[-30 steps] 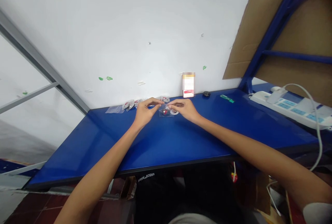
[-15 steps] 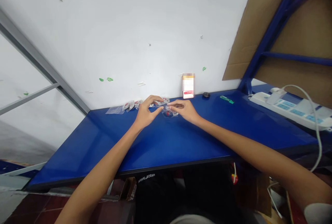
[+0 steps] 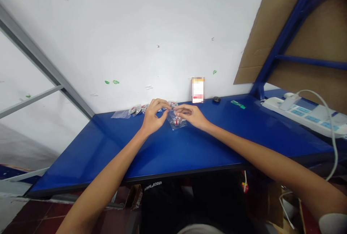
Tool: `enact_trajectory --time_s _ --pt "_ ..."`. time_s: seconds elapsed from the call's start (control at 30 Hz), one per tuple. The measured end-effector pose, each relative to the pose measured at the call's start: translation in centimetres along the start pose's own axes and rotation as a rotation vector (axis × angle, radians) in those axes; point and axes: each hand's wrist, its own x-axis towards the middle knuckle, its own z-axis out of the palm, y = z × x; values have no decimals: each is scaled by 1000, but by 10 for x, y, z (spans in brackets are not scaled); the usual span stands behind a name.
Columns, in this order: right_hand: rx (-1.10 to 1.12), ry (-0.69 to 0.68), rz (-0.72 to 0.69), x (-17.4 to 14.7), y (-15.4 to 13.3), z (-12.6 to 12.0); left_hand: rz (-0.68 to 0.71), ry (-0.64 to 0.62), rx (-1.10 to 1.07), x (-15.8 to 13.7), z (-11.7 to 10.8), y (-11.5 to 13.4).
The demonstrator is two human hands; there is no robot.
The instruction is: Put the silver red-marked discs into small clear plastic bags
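Observation:
A small clear plastic bag (image 3: 172, 118) with a round silver-and-red item (image 3: 176, 122) inside hangs between my hands, just above the blue table. At the bag's upper left edge, my left hand (image 3: 154, 117) is closed in a pinch, thumb and fingertips together. My right hand (image 3: 194, 116) pinches the upper right edge, its fingers curled. Behind the hands, another bagged item (image 3: 172, 104) lies partly hidden. Several similar bagged round items (image 3: 135, 110) lie in a row along the wall, left of my left hand.
Flat clear bags (image 3: 120, 114) lie at the back left of the blue table (image 3: 173, 154). A lit phone-like screen (image 3: 197, 91) leans on the wall. To its right are a black round object (image 3: 216, 99), a green strip (image 3: 238, 105) and a white power strip (image 3: 303, 114) with a cable.
The bag between my hands now hangs flatter and more upright, its item lower down. My left thumb and fingers have come together on the bag's edge; before, they were apart.

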Motion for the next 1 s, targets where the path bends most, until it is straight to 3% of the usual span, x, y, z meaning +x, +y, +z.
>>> enact_trajectory --time_s 0.13,0.3,0.4,0.63,0.8,1.0 --pt "40 34 -14 0 4 0 94 -74 187 -3 3 -1" --pt "50 59 8 -2 0 1 50 -209 203 -5 7 -8" --pt "64 87 23 -2 0 1 -71 -212 85 -5 7 -11" --pt "176 169 97 0 2 0 -511 -96 -492 -6 15 -23" --pt "232 190 110 0 1 1 -647 -13 -602 -9 21 -25" --pt "256 166 76 0 3 2 -683 38 -691 -10 23 -27"
